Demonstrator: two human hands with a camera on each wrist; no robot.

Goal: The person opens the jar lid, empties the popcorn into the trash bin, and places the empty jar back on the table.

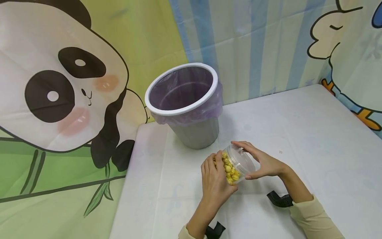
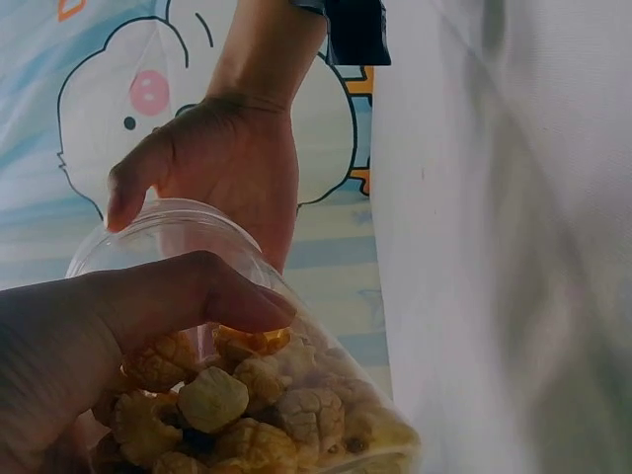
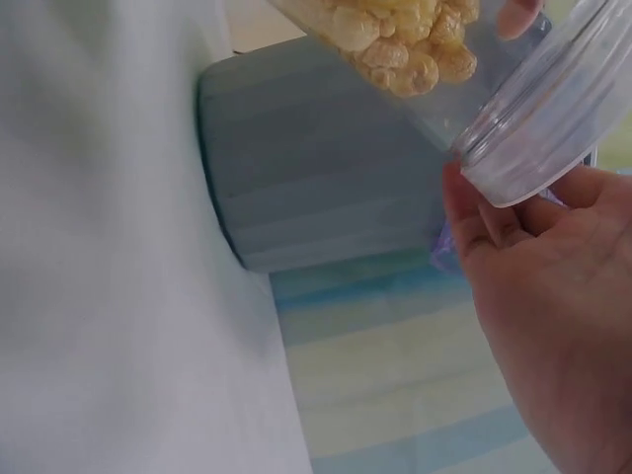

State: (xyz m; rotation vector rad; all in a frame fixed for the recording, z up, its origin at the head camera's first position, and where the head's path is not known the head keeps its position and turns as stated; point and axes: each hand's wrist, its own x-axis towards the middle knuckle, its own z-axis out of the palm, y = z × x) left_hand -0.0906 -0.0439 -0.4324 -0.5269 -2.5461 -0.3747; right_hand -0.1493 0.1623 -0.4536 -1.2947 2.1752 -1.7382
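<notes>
A clear plastic jar [image 1: 237, 176] of yellow popcorn [image 1: 228, 167] is held tilted above the white table, its lidded end toward the right. My left hand [image 1: 215, 184] grips the jar's body, and in the left wrist view its thumb [image 2: 212, 296] lies across the clear wall. At the other end, my right hand [image 1: 267, 163] holds the clear lid [image 1: 245, 160] by its rim, thumb on the near side and fingers on the far side. The right wrist view shows the lid [image 3: 558, 109] at the jar's mouth; whether it is loosened I cannot tell.
Behind the jar stands a grey bin [image 1: 197, 132] with a white rim and a purple liner bag [image 1: 219, 99]. The white table [image 1: 313, 139] meets cartoon-printed cloth [image 1: 268, 43] at the back and sides. Black straps [image 1: 279, 199] are on both wrists.
</notes>
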